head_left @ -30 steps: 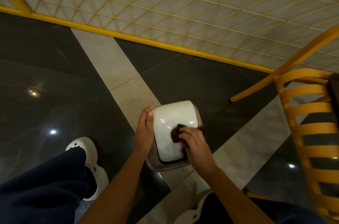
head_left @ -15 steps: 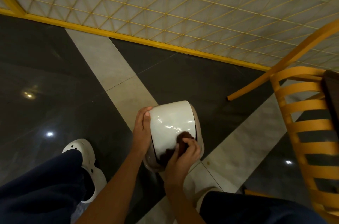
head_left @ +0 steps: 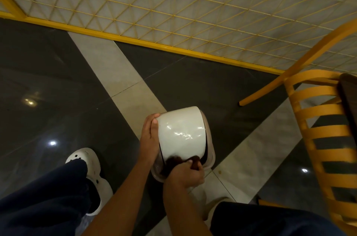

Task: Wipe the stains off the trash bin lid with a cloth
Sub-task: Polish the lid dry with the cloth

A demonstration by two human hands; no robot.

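We logged the bin standing on the polished floor between the person's feet, with a yellow chair off to the right. The white trash bin lid showed its glossy face to us. The left hand clasped its left edge, thumb on the top face and fingers curled round the side. The right hand was closed in a fist round the dark cloth, which sat bunched against the near edge of the lid, right where it meets the rim of the bin body. We judged the main risk to be at that seam. A hard push there could swing the lid on its pivot and carry the cloth, or a fingertip, into the gap. The bin looked light and the tiles slick, so a sideways stroke could skate or tip it if the left grip slackened. A wadded cloth also wipes with little of its face, and could smear a stain along the edge instead of lifting it. Glare and dim light covered the lid, so we could not tell whether any stains remained. That raises the chance of stopping too soon.
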